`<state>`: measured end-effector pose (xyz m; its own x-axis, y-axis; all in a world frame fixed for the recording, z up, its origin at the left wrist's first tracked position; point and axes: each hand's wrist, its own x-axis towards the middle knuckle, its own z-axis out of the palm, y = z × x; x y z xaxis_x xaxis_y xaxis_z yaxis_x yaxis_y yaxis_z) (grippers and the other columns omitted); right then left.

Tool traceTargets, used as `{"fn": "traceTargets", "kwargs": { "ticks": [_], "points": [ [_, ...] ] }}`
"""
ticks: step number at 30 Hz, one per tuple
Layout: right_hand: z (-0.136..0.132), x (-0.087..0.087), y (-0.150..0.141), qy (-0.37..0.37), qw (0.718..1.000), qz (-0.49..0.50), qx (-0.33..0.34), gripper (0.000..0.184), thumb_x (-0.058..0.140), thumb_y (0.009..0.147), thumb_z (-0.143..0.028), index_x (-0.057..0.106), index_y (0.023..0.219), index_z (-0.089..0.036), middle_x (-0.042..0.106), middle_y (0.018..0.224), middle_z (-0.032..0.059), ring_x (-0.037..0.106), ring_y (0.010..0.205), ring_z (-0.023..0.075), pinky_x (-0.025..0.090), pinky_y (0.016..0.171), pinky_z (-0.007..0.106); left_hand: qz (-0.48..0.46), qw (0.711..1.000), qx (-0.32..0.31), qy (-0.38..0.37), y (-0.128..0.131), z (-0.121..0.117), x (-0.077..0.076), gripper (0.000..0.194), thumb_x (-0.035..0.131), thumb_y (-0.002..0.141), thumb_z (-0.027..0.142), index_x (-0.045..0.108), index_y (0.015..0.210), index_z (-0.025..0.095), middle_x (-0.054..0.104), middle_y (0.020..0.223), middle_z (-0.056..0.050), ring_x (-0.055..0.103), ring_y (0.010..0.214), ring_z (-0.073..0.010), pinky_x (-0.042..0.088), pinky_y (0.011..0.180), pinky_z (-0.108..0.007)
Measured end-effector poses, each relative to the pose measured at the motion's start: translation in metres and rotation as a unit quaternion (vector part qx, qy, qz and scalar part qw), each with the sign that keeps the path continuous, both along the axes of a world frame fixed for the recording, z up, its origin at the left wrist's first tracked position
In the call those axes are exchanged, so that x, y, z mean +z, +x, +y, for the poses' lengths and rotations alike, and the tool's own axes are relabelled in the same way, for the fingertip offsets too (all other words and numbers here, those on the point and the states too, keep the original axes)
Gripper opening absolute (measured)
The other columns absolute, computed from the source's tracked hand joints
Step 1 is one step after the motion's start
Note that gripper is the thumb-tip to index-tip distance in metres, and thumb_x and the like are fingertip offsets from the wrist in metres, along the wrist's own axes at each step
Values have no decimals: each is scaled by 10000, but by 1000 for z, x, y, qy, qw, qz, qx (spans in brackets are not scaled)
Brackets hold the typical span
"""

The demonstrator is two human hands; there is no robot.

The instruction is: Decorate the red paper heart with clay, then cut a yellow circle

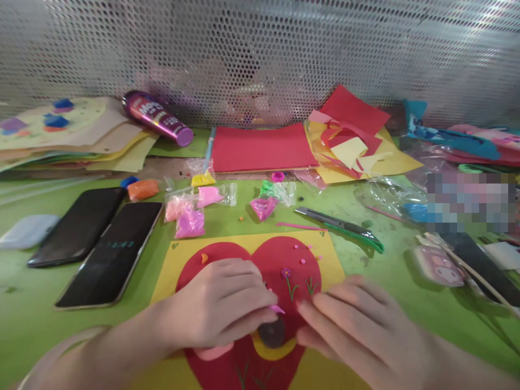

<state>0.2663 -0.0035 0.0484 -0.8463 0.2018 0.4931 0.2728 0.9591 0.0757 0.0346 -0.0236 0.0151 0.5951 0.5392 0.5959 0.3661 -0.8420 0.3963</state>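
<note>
A red paper heart (219, 257) lies on a yellow sheet (162, 276) in front of me. Over its left half, my left hand (229, 303) is closed, and a small piece of pink clay (277, 309) shows at its fingertips. Just below that is a dark round clay shape (271, 331) with a yellow clay crescent (273, 352) under it. My right hand (361, 325) rests at the heart's right edge with fingers drawn together; whatever they may hold is hidden. Beyond its fingertips is a clay flower (286, 273) with green stems. Pink clay (213, 353) shows below my left wrist.
Two phones (109, 254) lie at the left. Behind the sheet are several bags of coloured clay (190, 221) and a green utility knife (341, 223). Papers (264, 146) and a purple tube (158, 118) line the perforated metal panel (260, 54).
</note>
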Motion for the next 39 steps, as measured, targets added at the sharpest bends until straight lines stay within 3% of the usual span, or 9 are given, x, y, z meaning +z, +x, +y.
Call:
{"fn": "traceTargets", "kwargs": {
  "ticks": [5,9,12,15,17,25,30,35,39],
  "points": [
    [-7,-4,-24,-25,999,20,4,181,475,834,-129,639,905,-99,633,854,73,556,761,169,443,623,320,-24,999,-9,23,-1,0,1,83,484,841,160,552,828,116,643,686,-67,591,688,-157,517,674,-292],
    [-9,-11,-26,-8,998,64,-18,156,511,805,-104,645,880,-127,630,873,45,549,754,154,440,620,320,-33,999,-17,13,0,1,2,89,490,841,164,547,801,109,638,668,-70,589,672,-160,516,647,-288],
    [-13,-22,-25,23,995,95,5,123,556,779,-112,651,836,-165,625,885,18,529,716,128,427,610,302,-29,999,-36,-1,0,2,2,84,504,831,156,547,775,110,640,663,-64,573,646,-156,510,616,-284],
    [-18,-28,-26,-9,995,102,-4,135,528,786,-103,648,759,-160,623,854,18,522,726,133,424,625,310,-13,999,-35,-8,0,0,0,72,505,822,139,557,785,106,645,679,-67,577,670,-165,511,628,-295],
    [-19,-27,-26,-37,994,98,-26,147,510,786,-92,647,763,-140,621,831,28,526,740,146,428,635,323,-14,999,-29,-3,-1,-1,-1,62,505,814,124,561,805,97,647,689,-72,578,677,-168,513,640,-301],
    [-6,-10,-23,-37,997,55,34,231,411,838,-97,641,826,-107,618,842,64,537,744,167,433,614,318,-23,999,-32,1,-1,1,-1,72,504,812,122,558,838,83,650,714,-87,581,707,-171,518,676,-310],
    [-4,-14,-25,-27,996,73,49,333,296,869,-99,625,918,-87,616,923,101,530,740,169,437,603,325,-21,999,-23,0,-1,2,-1,80,493,822,127,545,775,89,625,657,-79,567,667,-159,512,648,-292],
    [-1,-18,-24,-23,998,31,50,272,376,850,-110,600,996,-59,610,959,123,534,744,176,425,598,322,-8,1000,-15,-1,-1,2,-1,121,476,834,133,535,736,92,611,639,-75,557,658,-157,504,648,-291],
    [0,-20,-22,-17,997,52,46,320,296,865,-92,598,966,-58,607,930,138,531,733,185,417,586,330,3,1000,-10,-10,0,1,0,153,470,848,168,546,735,97,606,629,-65,548,637,-149,501,639,-286]
  ]
}}
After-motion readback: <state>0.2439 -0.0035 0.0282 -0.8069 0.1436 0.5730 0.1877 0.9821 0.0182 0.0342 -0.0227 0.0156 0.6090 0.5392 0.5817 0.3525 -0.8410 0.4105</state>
